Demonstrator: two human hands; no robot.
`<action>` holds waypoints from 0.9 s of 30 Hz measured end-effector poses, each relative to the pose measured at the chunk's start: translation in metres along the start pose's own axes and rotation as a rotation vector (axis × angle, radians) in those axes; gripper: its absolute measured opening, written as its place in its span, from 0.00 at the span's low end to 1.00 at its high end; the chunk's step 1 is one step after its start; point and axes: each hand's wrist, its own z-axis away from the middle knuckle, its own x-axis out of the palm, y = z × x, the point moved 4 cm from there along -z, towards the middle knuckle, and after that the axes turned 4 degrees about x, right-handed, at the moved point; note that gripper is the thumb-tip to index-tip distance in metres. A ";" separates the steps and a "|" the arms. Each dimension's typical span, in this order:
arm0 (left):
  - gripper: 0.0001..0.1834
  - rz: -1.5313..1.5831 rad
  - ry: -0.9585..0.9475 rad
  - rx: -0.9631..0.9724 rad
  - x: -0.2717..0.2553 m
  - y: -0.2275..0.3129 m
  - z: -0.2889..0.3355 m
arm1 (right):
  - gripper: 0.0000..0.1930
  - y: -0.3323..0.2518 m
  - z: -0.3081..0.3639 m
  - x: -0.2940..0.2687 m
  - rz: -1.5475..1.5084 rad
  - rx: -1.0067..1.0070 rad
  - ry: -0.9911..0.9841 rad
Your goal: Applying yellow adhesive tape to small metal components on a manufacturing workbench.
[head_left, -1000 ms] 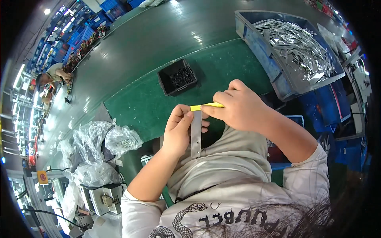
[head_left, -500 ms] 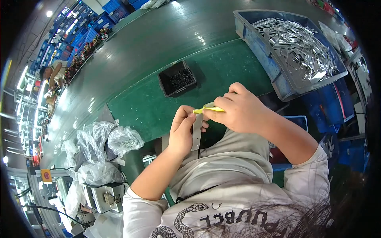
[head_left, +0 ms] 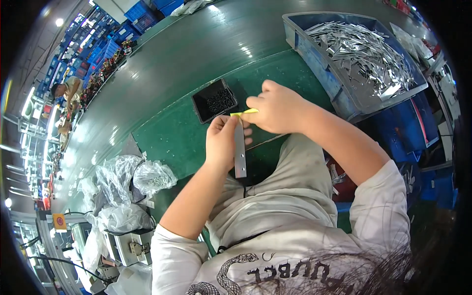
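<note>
My left hand (head_left: 220, 142) is closed on a flat silver metal strip (head_left: 240, 160) with small holes, which points down toward my lap. A thin bright yellow strip (head_left: 250, 111) spans from the metal strip's upper end to my right hand (head_left: 278, 108), pinched in its fingers. My left thumb and fingertips lie at the yellow strip's other end; whether it is stuck to the metal cannot be made out. Just beyond my hands, a small black tray (head_left: 195, 105) holds many tiny dark parts.
At the right, a big blue-grey bin (head_left: 314, 59) is heaped with silver metal strips. Clear plastic bags (head_left: 155, 177) lie at the left beside a metal box-like device (head_left: 132, 246). The green work surface (head_left: 167, 132) runs under the tray. A co-worker (head_left: 69, 91) sits at the far left.
Both hands have moved up and away from my body, toward the black tray. More of the metal strip now shows below my left hand. The yellow strip is still between the hands.
</note>
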 end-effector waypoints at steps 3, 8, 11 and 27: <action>0.08 -0.100 0.062 0.133 -0.005 0.003 -0.025 | 0.06 0.010 -0.022 0.002 0.082 -0.082 0.001; 0.13 -0.551 0.142 0.286 -0.015 0.021 -0.056 | 0.07 0.031 -0.040 0.013 0.156 -0.135 -0.089; 0.16 -0.749 0.144 0.335 -0.013 0.032 -0.068 | 0.09 0.041 -0.047 0.013 0.145 -0.131 -0.114; 0.12 -0.594 0.146 0.134 -0.014 0.033 -0.104 | 0.17 0.068 -0.055 0.040 0.116 -0.002 -0.216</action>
